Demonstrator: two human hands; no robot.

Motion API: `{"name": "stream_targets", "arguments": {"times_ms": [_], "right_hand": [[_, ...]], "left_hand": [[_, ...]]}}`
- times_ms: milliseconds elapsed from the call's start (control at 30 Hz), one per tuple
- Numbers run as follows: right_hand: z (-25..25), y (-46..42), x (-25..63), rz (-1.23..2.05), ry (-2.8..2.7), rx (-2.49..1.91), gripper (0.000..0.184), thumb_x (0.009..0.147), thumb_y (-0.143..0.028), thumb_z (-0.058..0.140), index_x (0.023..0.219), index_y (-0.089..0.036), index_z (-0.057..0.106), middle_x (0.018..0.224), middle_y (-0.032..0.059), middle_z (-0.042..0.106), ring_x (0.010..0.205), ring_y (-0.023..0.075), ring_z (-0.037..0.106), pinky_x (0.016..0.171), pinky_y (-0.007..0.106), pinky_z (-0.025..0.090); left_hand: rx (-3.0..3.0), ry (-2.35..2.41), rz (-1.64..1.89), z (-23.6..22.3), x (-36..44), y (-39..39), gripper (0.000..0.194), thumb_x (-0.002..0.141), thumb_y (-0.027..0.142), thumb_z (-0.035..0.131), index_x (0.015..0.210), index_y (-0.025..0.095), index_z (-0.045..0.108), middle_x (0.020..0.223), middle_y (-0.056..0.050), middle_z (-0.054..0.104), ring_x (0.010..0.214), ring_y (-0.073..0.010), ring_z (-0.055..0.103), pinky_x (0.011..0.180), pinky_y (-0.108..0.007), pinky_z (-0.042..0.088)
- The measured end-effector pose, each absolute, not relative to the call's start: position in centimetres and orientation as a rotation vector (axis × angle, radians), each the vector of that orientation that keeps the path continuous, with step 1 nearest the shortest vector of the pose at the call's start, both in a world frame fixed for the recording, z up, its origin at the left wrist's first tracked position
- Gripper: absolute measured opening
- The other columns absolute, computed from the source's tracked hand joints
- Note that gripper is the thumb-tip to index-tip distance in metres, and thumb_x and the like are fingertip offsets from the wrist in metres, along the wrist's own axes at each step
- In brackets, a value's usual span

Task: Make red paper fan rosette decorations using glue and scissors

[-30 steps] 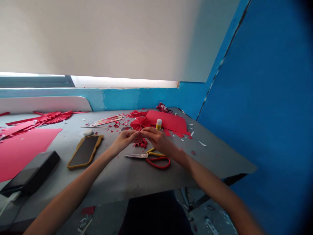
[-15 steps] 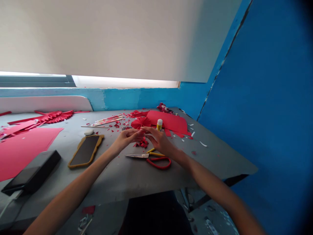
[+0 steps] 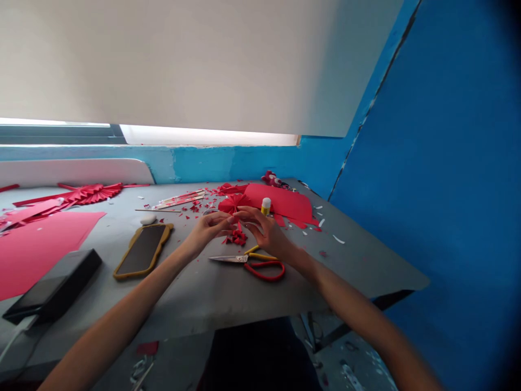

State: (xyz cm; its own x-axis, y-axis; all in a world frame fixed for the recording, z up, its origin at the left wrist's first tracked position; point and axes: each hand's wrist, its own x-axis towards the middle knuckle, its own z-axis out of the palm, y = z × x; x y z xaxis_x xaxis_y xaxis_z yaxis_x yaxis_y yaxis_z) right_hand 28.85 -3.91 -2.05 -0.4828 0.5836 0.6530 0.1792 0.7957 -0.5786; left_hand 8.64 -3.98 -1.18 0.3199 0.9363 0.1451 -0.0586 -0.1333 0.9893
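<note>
Lying nearest, black box [image 3: 55,285]: set at the left of the grey table [image 3: 345,266], a white cable attached.
Scissors [image 3: 248,262]: laid flat below the right hand [image 3: 265,232], blades pointed left, apparently not being used.
Phone [image 3: 142,250]: left face up in its yellow-brown case, near the left forearm.
Left hand [image 3: 209,229]: raised over the table, its thumb and fingertips closed in a pinch.
Right hand: arched opposite, its fingertips brought to meet the left ones.
Small red paper piece [image 3: 239,224]: apparently pinched between both sets of fingertips; its shape is mostly hidden.
Step in hand: judged to be shaping or folding that piece; for the next move, a steady left pinch and a light right press seem called for.
Folded red pieces [image 3: 235,238]: heaped just beneath the hands.
Glue stick [image 3: 266,205]: stood upright, white cap on, beyond the right hand.
Pleated red rosette [image 3: 232,202]: placed behind the fingertips.
Red sheet [image 3: 291,202]: spread farther back.
</note>
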Motion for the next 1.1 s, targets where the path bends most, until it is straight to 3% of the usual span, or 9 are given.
{"name": "stream_targets", "arguments": {"times_ms": [533,867,1100], "right_hand": [[-2.0,-4.0,28.6,0.573,-1.995,-0.553,0.041,0.092,-0.022,0.052,0.132,-0.027,0.045,0.124,0.0067,0.061,0.114,0.0175,0.061,0.099,0.039,0.052],[-2.3,-4.0,28.9,0.278,-2.025,-0.593,0.038,0.092,-0.023,0.053,0.129,-0.027,0.046,0.110,0.0055,0.068,0.105,0.0179,0.065,0.093,0.038,0.053],[-2.6,-3.9,28.8,0.130,-2.066,-0.547,0.039,0.092,-0.024,0.053,0.130,-0.029,0.046,0.113,0.0051,0.067,0.107,0.0189,0.063,0.095,0.040,0.052]], "left_hand": [[1.376,0.868,1.072,-1.7,8.4,-3.6,0.034,0.072,0.043,0.075,0.093,0.016,0.072,0.096,-0.007,0.074,0.087,-0.0186,0.069,0.087,-0.032,0.051],[1.324,0.834,1.089,-2.1,8.8,-3.5,0.033,0.069,0.042,0.078,0.088,0.015,0.074,0.089,-0.006,0.074,0.086,-0.0168,0.067,0.093,-0.032,0.048],[1.285,0.774,1.086,-2.7,9.0,-3.4,0.033,0.074,0.039,0.074,0.095,0.015,0.074,0.094,-0.007,0.074,0.095,-0.0179,0.066,0.098,-0.033,0.045]]}}
